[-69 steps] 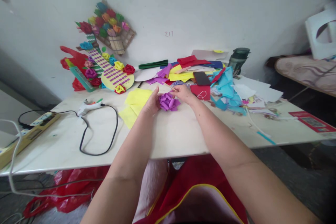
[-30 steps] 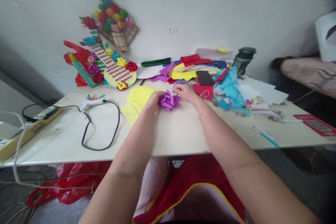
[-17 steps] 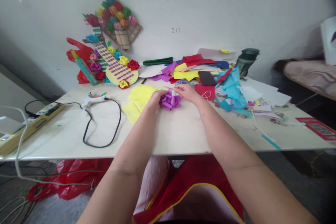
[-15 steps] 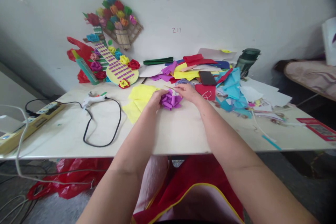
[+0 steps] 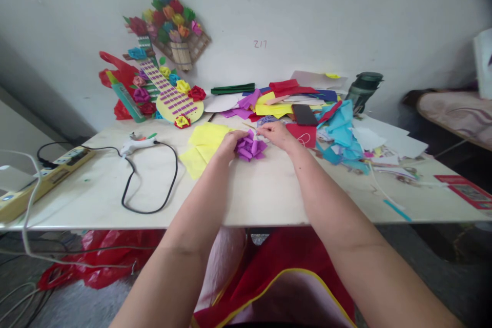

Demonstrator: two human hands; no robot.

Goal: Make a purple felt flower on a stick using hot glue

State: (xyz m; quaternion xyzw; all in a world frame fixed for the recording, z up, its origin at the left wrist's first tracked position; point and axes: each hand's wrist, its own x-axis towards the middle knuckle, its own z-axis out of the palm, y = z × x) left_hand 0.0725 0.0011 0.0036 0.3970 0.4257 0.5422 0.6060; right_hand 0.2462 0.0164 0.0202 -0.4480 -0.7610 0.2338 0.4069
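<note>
A purple paper flower point(image 5: 250, 148) with many folded petals is held just over the middle of the table. My left hand point(image 5: 231, 143) closes on its left side, the thumb across the top. My right hand point(image 5: 277, 134) is pinched around a thin wooden stick point(image 5: 249, 126), which points left above the flower's far edge; its fingertips are close to the petals. Yellow crepe paper sheets point(image 5: 205, 146) lie flat beneath and left of my left hand.
At left are a white glue gun point(image 5: 134, 146) with a looped black cord and a power strip point(image 5: 49, 182). Behind stand a paper guitar point(image 5: 180, 105) with flowers and a glue bottle point(image 5: 128, 100). Right of my hands are a phone point(image 5: 305, 115), blue crepe paper point(image 5: 342, 130) and a dark bottle point(image 5: 363, 92).
Both hands keep nearly the same place and grip. The view has shifted very slightly, and the flower's petals appear a little rearranged near my right fingertips.
</note>
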